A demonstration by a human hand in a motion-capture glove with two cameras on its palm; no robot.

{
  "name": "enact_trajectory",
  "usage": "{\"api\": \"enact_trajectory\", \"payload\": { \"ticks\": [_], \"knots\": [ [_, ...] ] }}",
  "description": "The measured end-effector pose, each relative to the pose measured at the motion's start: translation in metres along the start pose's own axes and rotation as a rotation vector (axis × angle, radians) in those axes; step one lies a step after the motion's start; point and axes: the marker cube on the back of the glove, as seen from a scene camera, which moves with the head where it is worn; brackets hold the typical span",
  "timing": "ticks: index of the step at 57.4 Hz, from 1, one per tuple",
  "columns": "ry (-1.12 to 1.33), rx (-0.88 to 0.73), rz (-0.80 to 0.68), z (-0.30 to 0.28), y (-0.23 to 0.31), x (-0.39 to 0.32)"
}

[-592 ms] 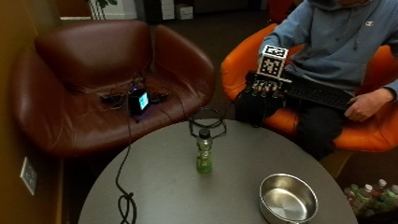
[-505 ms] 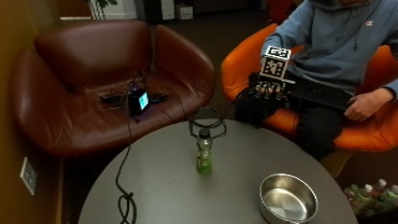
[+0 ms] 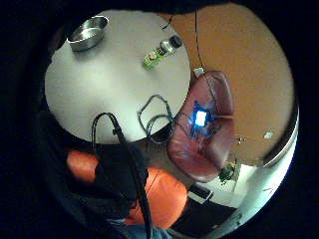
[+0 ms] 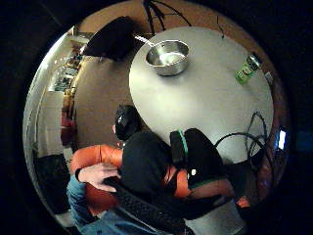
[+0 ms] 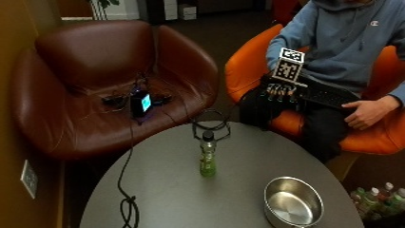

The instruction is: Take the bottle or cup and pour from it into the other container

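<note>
Round grey table (image 5: 253,156): one green bottle (image 5: 207,159), one steel bowl (image 5: 294,202).

Room light: dim and soft, falling from overhead.
Round grey table (image 5: 253,156): evenly lit, the palest surface I see; shadows on it are faint.
Shiny steel bowl (image 5: 293,202): bright glints on rim and inner wall.
Brown leather armchair (image 5: 95,52): dull sheen on the backrest.
Small blue-lit screen (image 5: 145,102): glows on the armchair's seat.
My black-gloved right hand (image 5: 278,92): dark, little detail.
</note>
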Motion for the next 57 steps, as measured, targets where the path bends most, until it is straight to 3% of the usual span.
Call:
{"api": "enact_trajectory", "payload": {
  "ticks": [27,57],
  "knots": [
    [0.006,-0.008,0.032,-0.01,0.005,0.026],
    [0.071,-0.01,0.092,-0.033,0.003,0.125]
  ]
}}
